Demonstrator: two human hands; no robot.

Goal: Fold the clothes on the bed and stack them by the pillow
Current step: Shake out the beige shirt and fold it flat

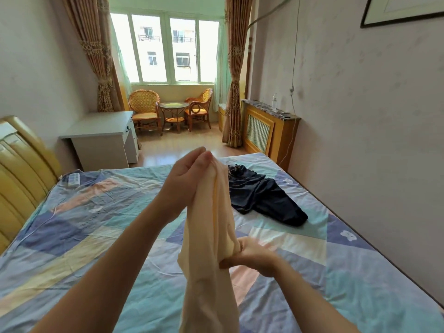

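Headboard (21, 169) far left of both hands, remote (73, 180) on the bed (96, 236) beside it. White desk (101, 135) stands past the bed's far-left corner. Wide patchwork sheet lies open left of the left hand (185, 181); the bed's far edge runs just beyond that hand, floor past it. The bed's right edge sits tight against the wall, well right of the right hand (252, 257).

Left hand raised, fingers and thumb clamped on the top of the cream cloth (211, 236). Cloth hangs straight down from it, between the forearms, to the bottom of the view. Right hand lower and nearer, just right of the cloth, pinching a bunched fold at mid-length. Hands well apart, one above the other.

Cloth: pale cream-yellow, thin, gathered lengthwise into a long strip, soft creases.

Dark garment (262, 195) lies crumpled on the bed, right of the left hand and beyond the right hand, touching neither.
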